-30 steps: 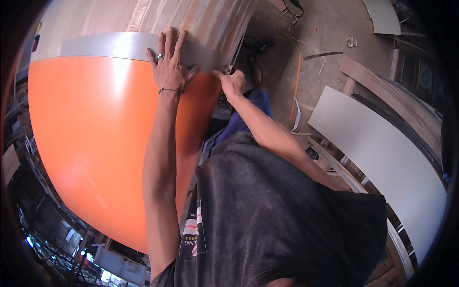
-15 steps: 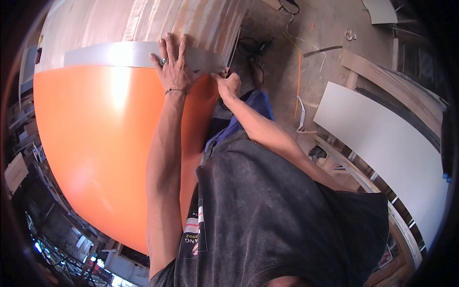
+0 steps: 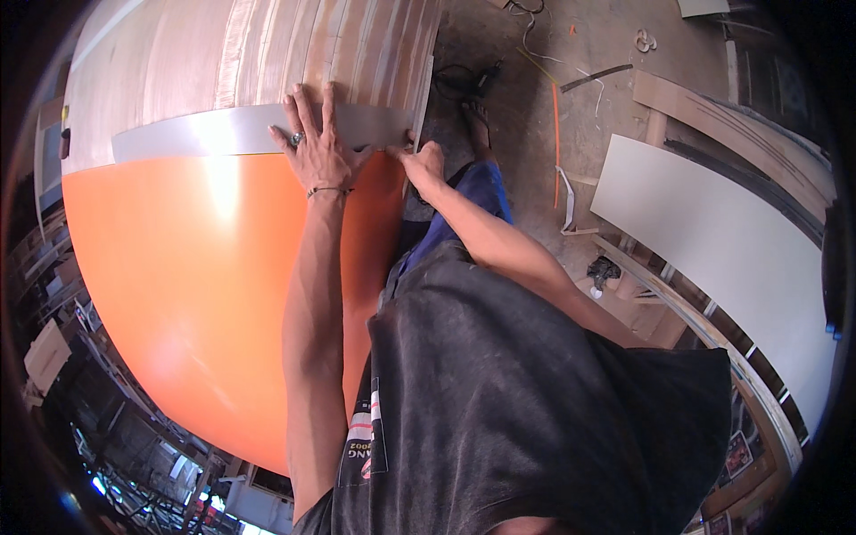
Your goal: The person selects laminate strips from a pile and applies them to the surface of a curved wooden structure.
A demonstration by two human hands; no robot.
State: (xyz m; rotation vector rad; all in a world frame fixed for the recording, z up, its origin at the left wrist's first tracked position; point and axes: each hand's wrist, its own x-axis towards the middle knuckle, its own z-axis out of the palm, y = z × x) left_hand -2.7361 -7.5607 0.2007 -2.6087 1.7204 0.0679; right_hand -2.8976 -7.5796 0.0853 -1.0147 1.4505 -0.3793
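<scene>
My left hand (image 3: 318,159) lies flat with fingers spread across a long grey metal strip (image 3: 183,135). The strip runs along the border between a glossy orange sheet (image 3: 169,267) on the near side and a pale, streaked wooden surface (image 3: 169,67) beyond it. My right hand (image 3: 423,166) is closed, its fingers curled at the strip's right end, by the edge of the panel. Whatever lies inside those fingers is hidden.
A large white curved panel (image 3: 704,223) leans at the right, beside a wooden frame (image 3: 740,143). On the floor are a dark corded tool (image 3: 486,80), an orange strip (image 3: 556,147) and a dark bag (image 3: 603,269). Cluttered shelving and stock stand at the far left.
The panel, strip and both hands appear lower in the picture as the view shifts. My left hand keeps its place on the strip; my right hand stays by its right end.
</scene>
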